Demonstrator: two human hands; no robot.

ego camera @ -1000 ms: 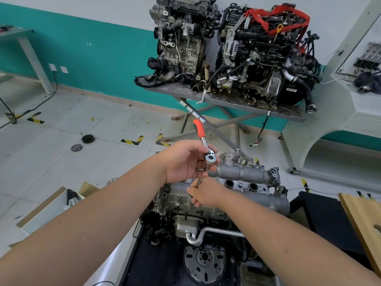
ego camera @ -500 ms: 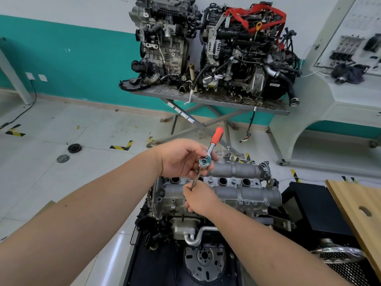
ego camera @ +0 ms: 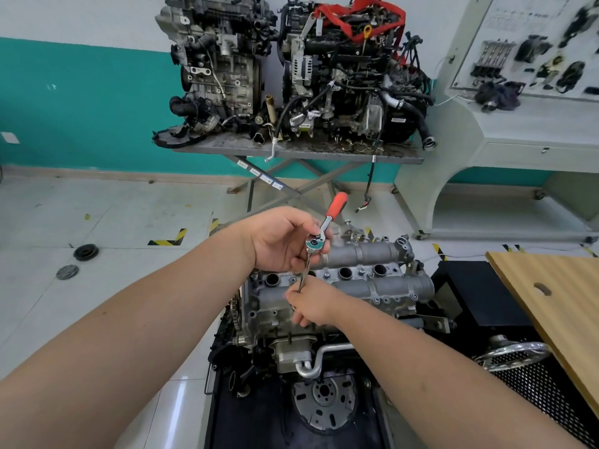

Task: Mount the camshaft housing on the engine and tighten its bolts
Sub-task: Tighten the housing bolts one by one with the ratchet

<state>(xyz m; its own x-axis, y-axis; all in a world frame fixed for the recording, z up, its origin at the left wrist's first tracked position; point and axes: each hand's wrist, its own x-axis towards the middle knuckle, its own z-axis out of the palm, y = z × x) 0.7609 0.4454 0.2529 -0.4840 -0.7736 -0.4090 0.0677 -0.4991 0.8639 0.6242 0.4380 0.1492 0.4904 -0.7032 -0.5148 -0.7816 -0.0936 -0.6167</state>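
- the ratchet [ego camera: 327, 226] handle has swung from left-leaning to right-leaning.
- left hand [ego camera: 285, 241] grips its head; right hand [ego camera: 312, 306] pinches the extension [ego camera: 303, 280].
- likely tightening a camshaft housing [ego camera: 356, 273] bolt.

Both bare forearms reached forward; the left hand [ego camera: 285, 241] curled in a raised grip, the right hand [ego camera: 312, 303] pinched lower.
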